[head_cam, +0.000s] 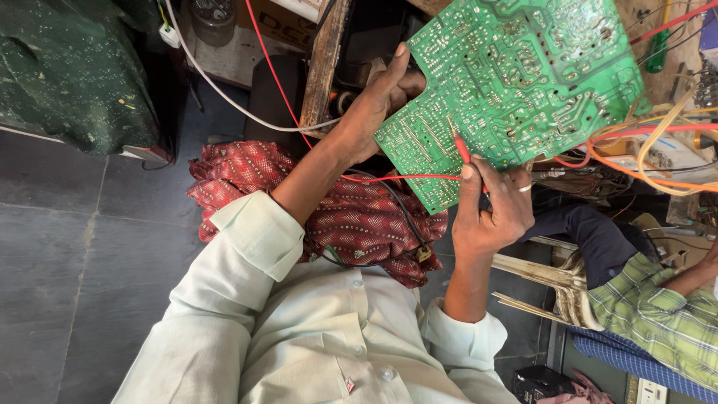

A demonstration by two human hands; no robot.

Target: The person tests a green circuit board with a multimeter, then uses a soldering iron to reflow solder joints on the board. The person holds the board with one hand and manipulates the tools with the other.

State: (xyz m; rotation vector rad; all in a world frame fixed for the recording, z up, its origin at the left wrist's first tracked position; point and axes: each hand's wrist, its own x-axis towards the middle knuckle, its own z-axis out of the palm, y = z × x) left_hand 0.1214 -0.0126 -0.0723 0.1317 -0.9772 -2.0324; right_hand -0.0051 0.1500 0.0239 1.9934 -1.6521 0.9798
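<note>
- Green circuit board [516,82]: large, solder side up, tilted, at far centre-right of the view; silver solder points and pale traces across the whole face.
- Left hand [378,101]: clasped on the board's left edge, thumb over the solder face, fingers hidden behind; grasping the board and bearing its weight.
- Right hand [490,206]: just below the board's near edge, fingers curled tight around a red probe [462,150]; ring on one finger.
- Red probe: slim, tip touching the solder face near the board's lower left corner; upper part showing above the thumb, rest hidden in the fist.
- Red lead [396,178]: running left from the right hand, across the lap, then up toward the far edge of the view.
- Black lead [400,217]: looping over the red patterned cloth, ending at a small plug.
- Red patterned cloth [351,217]: bunched on the lap, beneath both forearms.
- Pale shirt sleeves [254,232]: cuffs rolled back on both arms.
- White cable [224,93]: crossing the dark tiled floor at far left.
- Orange and yellow wires [658,150]: tangled at the board's right edge.
- Another person's checked sleeve [658,322]: near right, well apart from both hands.
</note>
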